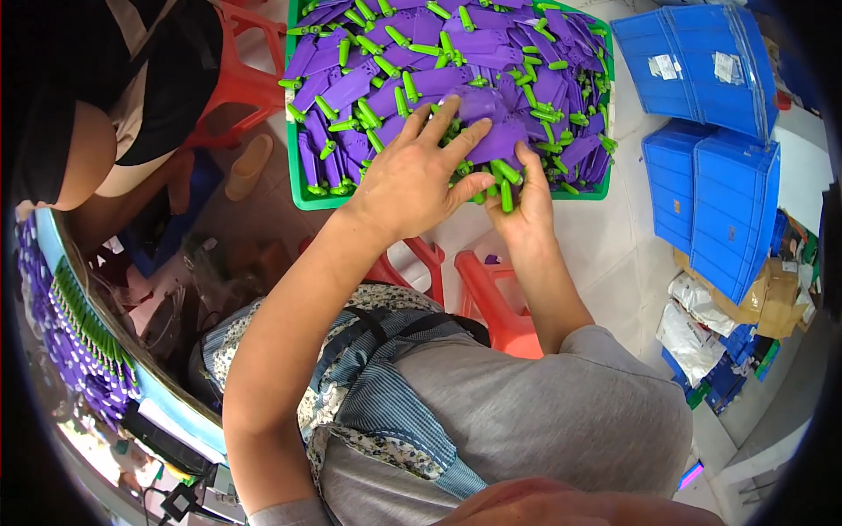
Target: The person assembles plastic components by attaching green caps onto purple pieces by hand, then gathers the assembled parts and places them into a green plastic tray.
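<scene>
A green crate (303,175) is piled with flat purple plastic pieces (474,42) that have bright green stubby handles. My right hand (528,206) is at the crate's near edge, its fingers curled around a few of these purple-and-green pieces (507,180). Just left of it, my left hand (412,180) reaches over the pile with its fingers spread. Its fingertips lie against the purple pieces beside the held ones, and its thumb points toward my right hand. What lies under the left palm is hidden.
Blue crates (710,188) are stacked at the right, above cardboard and white bags (688,337). Red stools (495,298) stand below my arms. Another person (105,96) sits at far left, near a round table (167,386) bearing rows of purple-and-green pieces.
</scene>
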A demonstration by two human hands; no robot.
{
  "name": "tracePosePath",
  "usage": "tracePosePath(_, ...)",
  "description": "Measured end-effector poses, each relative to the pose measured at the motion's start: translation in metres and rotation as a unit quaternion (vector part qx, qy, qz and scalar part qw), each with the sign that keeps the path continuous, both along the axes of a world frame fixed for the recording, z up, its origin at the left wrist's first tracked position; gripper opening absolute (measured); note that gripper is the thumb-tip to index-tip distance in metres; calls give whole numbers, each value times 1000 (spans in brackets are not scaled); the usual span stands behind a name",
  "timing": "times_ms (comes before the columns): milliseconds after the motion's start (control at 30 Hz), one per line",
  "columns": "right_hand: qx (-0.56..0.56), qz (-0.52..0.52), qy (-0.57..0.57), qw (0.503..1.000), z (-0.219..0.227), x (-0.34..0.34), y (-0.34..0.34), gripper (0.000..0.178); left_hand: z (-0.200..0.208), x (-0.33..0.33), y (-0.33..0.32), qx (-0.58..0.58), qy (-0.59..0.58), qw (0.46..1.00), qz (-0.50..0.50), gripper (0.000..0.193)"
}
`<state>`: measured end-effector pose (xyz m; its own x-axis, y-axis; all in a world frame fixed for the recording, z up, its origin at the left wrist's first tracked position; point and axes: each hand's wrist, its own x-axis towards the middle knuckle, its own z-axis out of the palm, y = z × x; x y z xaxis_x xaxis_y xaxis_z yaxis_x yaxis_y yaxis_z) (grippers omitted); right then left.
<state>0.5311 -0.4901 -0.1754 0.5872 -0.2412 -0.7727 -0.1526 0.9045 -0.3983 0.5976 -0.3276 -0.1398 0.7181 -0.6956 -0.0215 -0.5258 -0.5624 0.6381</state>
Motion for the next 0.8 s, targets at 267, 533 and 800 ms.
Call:
tracePosePath(267,6,-46,70,997,-27,4,-42,24,-3,4,-2,1,-20,999,-28,59)
tracePosePath(533,-19,-81,88,993,-54,8,-72,18,-1,-3,9,4,-8,1000,-21,58)
tracePosePath(800,-76,-97,70,990,-45,10,-74,16,16,-37,42,2,-8,999,47,46)
